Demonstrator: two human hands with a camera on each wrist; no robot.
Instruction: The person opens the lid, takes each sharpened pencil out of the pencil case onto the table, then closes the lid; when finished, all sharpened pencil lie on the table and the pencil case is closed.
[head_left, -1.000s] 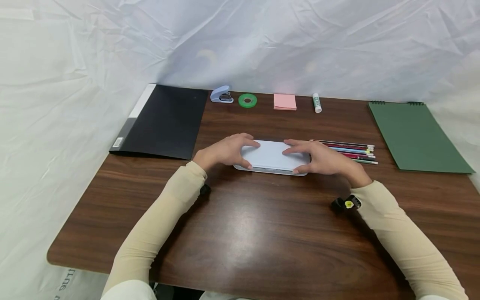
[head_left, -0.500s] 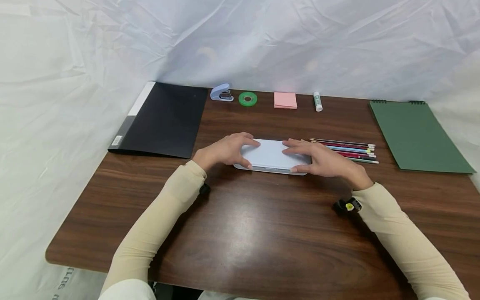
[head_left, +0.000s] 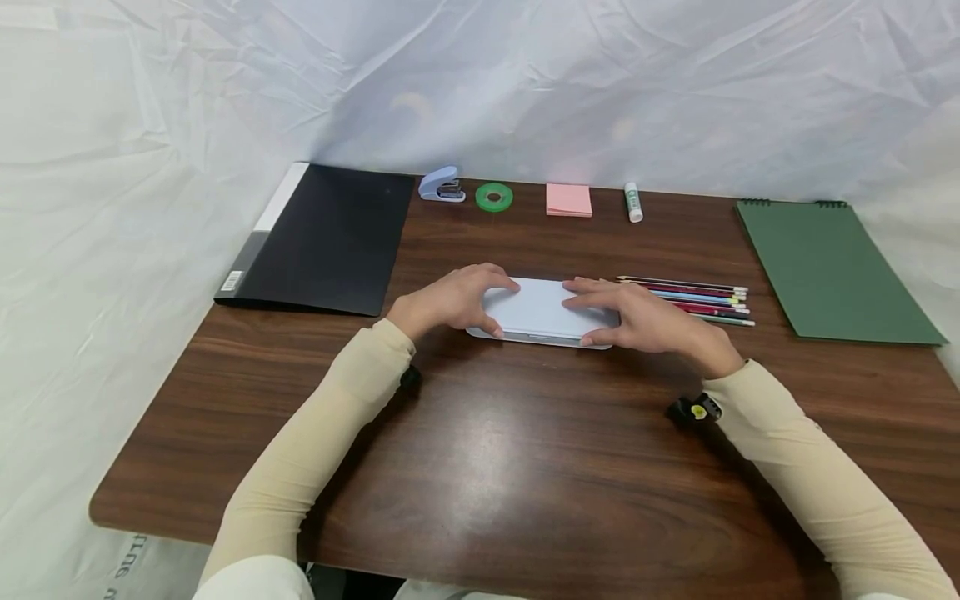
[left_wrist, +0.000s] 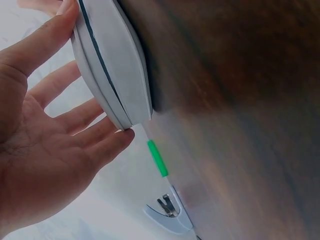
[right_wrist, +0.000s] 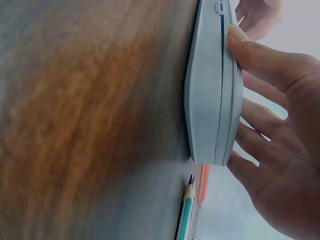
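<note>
A white pencil case (head_left: 536,310) lies flat on the table with its lid down. A thin dark seam runs along its front side in both wrist views, and a small latch (right_wrist: 220,7) shows in the right wrist view. My left hand (head_left: 457,300) rests on the case's left end, fingers spread over the lid and thumb at its front edge. On the right end, my right hand (head_left: 637,317) touches the lid in the same way. Several pencils (head_left: 705,302) lie side by side just right of the case, partly hidden behind the right hand.
A black folder (head_left: 330,237) lies at the left, and a green spiral pad (head_left: 836,271) at the right. Along the back edge stand a stapler (head_left: 442,184), green tape (head_left: 494,197), pink sticky notes (head_left: 568,200) and a glue stick (head_left: 633,202).
The hands and the pencil case stay almost where they were. The right thumb has shifted very slightly left along the front edge; the whole view has drifted a little.
</note>
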